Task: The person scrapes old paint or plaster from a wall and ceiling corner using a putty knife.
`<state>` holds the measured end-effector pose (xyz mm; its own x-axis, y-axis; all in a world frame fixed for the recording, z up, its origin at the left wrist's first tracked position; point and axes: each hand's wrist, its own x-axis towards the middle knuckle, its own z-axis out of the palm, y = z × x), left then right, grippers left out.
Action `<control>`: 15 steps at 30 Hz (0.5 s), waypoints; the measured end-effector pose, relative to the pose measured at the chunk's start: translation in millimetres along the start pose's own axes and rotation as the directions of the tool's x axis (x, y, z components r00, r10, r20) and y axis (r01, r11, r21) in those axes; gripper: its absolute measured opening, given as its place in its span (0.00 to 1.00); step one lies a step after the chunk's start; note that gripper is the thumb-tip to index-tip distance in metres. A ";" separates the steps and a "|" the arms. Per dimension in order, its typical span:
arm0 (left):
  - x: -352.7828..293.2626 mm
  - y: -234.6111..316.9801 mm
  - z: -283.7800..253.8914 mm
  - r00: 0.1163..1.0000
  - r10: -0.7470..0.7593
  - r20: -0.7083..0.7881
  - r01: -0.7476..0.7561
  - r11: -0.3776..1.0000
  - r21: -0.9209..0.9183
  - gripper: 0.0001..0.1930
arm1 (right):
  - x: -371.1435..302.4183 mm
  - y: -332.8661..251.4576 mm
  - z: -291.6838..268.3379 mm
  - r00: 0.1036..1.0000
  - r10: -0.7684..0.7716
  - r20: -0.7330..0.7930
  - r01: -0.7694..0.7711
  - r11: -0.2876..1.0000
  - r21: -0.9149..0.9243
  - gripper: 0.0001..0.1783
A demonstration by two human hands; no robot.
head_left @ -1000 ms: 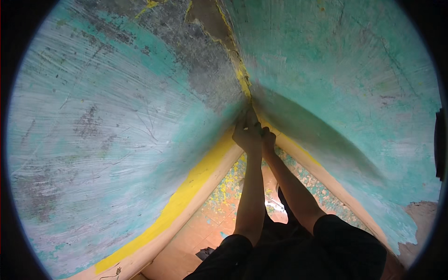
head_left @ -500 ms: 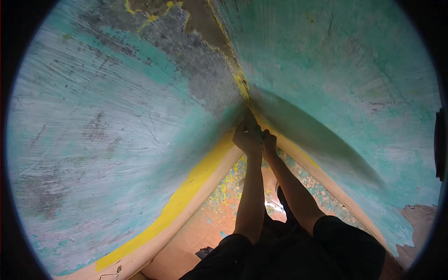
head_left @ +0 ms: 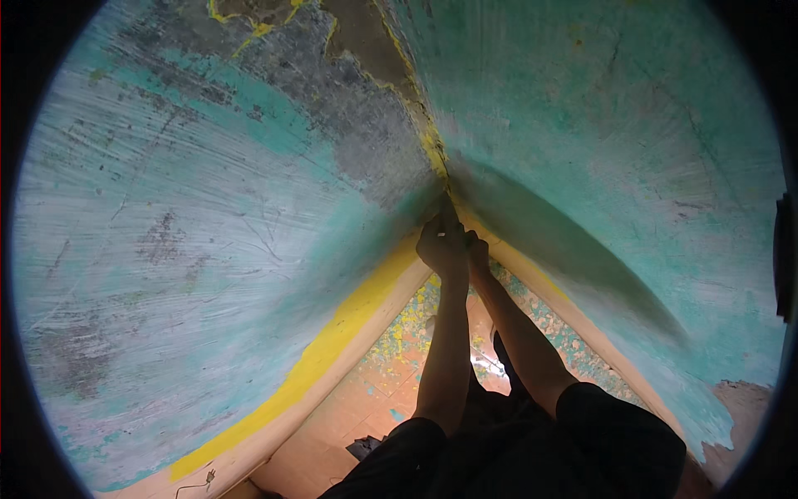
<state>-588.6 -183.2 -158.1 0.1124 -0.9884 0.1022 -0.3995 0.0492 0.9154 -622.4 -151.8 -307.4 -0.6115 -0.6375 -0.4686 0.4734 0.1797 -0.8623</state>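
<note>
Both hands have been lowered slightly — left hand [head_left: 440,248] nearer the wall corner [head_left: 434,146], closed round a dark tool [head_left: 450,213] aimed along it; curled right hand [head_left: 477,250], hold cannot be told

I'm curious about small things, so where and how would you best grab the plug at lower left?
Probably pinch the plug by its thicker body, coming from the floor side: it shows against the peach band, its prongs seemingly pointing up, with the thin cord trailing away to the left.
</note>
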 end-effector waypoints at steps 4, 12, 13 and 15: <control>-1.5 -5.3 -2.8 0.997 0.052 -0.064 -0.053 0.999 -0.006 0.11 | 3.4 4.6 3.1 0.988 0.104 0.109 -0.116 0.988 0.105 0.17; 1.5 -9.9 -9.0 0.995 0.080 -0.066 -0.074 0.993 0.093 0.11 | -12.1 -3.0 9.1 0.986 0.140 0.092 -0.152 0.977 0.150 0.18; 3.0 -8.9 -6.7 0.994 0.085 -0.062 -0.080 0.993 0.086 0.11 | -5.7 -0.8 12.1 0.992 0.104 0.069 -0.111 0.989 0.097 0.19; 4.5 -7.0 -2.8 0.999 0.046 0.001 -0.046 0.998 0.042 0.11 | 5.9 1.8 9.3 0.997 0.060 0.043 -0.062 0.997 0.046 0.19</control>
<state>-582.8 -187.6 -162.9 0.0932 -0.9852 0.1439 -0.4420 0.0885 0.8926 -619.2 -162.2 -309.9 -0.5546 -0.6570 -0.5107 0.5387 0.1843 -0.8221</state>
